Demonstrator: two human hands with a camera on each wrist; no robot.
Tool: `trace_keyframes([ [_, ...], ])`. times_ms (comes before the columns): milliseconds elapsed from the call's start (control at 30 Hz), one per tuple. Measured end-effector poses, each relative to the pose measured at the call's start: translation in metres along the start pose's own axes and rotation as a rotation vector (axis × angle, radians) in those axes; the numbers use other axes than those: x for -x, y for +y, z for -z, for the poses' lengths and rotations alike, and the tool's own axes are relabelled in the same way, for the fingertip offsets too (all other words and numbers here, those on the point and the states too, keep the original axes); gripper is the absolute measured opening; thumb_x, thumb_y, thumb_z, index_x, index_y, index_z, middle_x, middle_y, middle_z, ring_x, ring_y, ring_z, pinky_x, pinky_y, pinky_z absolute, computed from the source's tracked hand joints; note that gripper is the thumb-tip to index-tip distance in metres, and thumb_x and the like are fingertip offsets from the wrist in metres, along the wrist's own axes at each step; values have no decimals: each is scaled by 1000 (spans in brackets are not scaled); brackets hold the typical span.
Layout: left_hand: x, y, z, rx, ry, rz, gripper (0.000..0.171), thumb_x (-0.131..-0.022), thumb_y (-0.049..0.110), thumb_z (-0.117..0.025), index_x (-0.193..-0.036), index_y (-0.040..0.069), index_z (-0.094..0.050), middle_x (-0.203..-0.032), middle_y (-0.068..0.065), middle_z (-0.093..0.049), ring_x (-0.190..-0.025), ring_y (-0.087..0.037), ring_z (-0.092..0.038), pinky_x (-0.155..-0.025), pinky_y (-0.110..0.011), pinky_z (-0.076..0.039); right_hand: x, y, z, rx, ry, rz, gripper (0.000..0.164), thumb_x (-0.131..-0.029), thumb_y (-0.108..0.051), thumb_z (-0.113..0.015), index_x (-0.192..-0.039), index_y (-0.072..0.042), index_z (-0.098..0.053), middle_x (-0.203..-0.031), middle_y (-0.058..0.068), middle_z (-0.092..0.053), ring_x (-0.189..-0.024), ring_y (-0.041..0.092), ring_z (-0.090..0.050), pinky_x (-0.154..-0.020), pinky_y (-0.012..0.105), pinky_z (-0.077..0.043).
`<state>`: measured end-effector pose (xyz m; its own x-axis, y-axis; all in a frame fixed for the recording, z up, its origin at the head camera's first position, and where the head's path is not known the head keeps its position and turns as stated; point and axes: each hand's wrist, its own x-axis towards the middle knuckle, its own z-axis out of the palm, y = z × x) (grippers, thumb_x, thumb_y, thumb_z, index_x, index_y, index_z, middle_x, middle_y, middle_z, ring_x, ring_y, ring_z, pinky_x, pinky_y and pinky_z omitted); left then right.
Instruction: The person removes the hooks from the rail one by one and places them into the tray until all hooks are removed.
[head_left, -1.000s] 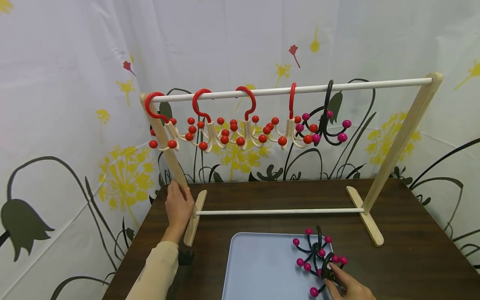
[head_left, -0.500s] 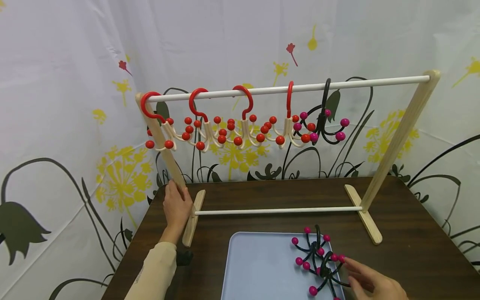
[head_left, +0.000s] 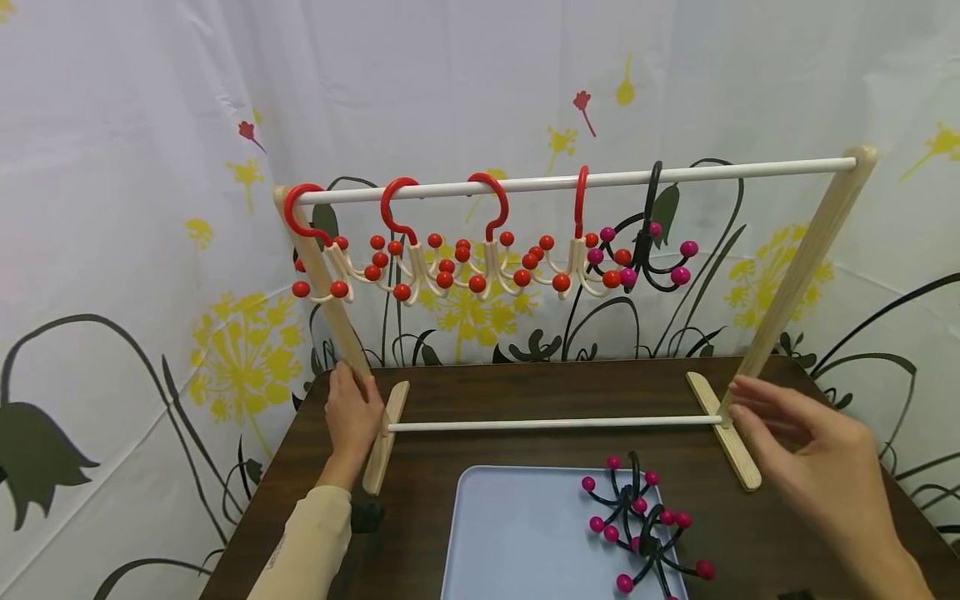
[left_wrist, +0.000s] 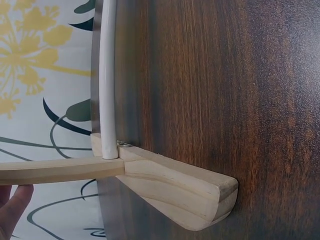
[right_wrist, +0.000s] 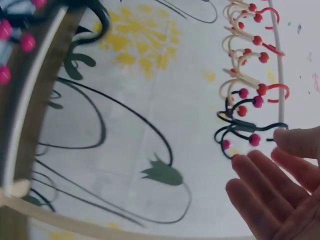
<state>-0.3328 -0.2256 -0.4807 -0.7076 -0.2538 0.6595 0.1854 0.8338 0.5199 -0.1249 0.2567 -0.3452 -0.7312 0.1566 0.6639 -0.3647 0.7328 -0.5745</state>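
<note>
- The left hand grips the left post low down, a fingertip showing at its edge in the left wrist view, most likely to steady the rack.
- The right hand holds nothing; its fingers are extended by the right post. Whether they touch it, I cannot tell.
- Four red hangers and one black hanger hang by their hooks from the top rail, probably so their arms dangle free.
- Two loose hangers, also black, lie close together at the right side of the blue tray, the nearer reaching past its rim; that side seems handy for the right hand.
- Crosswise feet rest on the bench, presumably against tipping.
- The black ones have curved arms tipped with magenta balls; the red ones pair red hooks and balls with cream bodies.
</note>
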Motion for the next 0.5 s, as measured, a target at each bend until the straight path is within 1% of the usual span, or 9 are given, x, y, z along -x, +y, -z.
trace_keyframes([
  [100,0,1,1,3,-2,-4,27,-88,14,-60,-104,-1,-45,-86,-20,-47,-69,-48,-54,-60,-59,-41,-27,-7,2,-15,-7,19,36,-80,-6,-74,-115,-15,-70,-104,-2,-72,-84,-14,-62,-68,5,-45],
  [167,-1,1,1,4,-4,-8,26,-88,14,-60,-104,-1,-46,-85,-20,-47,-68,-48,-53,-58,-59,-41,-44,-13,1,-28,-20,27,36,-82,-9,-74,-117,-16,-69,-108,1,-71,-85,-15,-61,-69,5,-45],
  [233,-1,2,2,4,-5,-8,26,-88,14,-60,-104,-1,-46,-85,-20,-47,-67,-47,-53,-58,-58,-41,-60,-18,-2,-30,-29,30,37,-84,-14,-73,-120,-16,-67,-114,5,-68,-91,-16,-58,-73,5,-43],
  [300,0,2,2,4,-7,-5,26,-88,14,-60,-104,-1,-46,-85,-19,-46,-67,-47,-53,-58,-58,-41,-76,-21,-6,-45,-33,30,38,-85,-18,-72,-123,-15,-66,-119,6,-66,-97,-12,-58,-77,6,-43],
  [400,0,2,3,4,-9,0,26,-88,14,-60,-104,-2,-46,-85,-19,-46,-68,-48,-53,-58,-59,-41,-98,-25,-16,-40,-44,24,40,-88,-25,-68,-126,-15,-63,-123,3,-64,-108,2,-59,-85,13,-45],
  [500,0,2,2,7,-10,-3,26,-89,14,-59,-105,-2,-46,-85,-19,-47,-69,-47,-54,-59,-59,-42,-116,-27,-26,-38,-68,4,43,-91,-29,-65,-130,-14,-60,-127,3,-62,-115,16,-59,-92,31,-47],
])
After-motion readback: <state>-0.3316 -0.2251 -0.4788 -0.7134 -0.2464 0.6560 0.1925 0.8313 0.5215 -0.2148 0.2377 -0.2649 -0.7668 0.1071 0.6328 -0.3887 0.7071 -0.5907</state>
